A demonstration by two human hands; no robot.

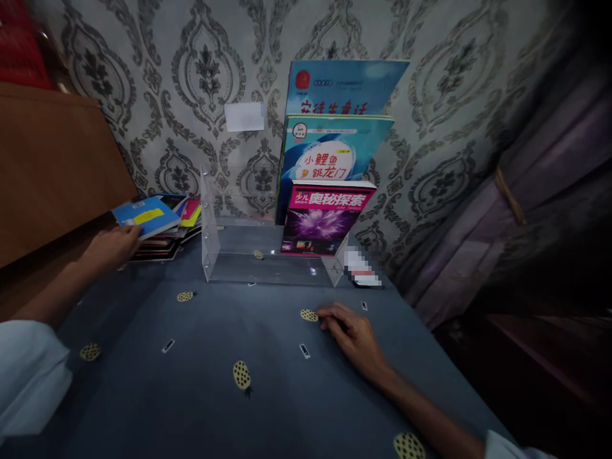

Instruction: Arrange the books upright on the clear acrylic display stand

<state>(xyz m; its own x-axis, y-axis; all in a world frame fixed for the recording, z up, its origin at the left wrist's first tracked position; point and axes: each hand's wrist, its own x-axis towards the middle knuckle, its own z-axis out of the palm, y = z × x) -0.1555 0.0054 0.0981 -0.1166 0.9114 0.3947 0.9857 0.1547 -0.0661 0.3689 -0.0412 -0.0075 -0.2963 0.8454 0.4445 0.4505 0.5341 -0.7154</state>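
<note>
Clear plastic and smooth paper here, above dull, matt cloth!
And look at that see-through rack (268,269), smooth, hard-looking plastic, catching bright glints along its base; the pink-and-purple book (329,220) in it shows a smooth printed paper cover, and the blue book (155,224) at the left looks like smooth paper too. Beneath, the tablecloth (191,395) looks flat and matt, the brown panel (52,172) resembles dull wood, the curtain (454,185) is gathered cloth, the sleeve (31,376) pale, matt fabric.
</note>
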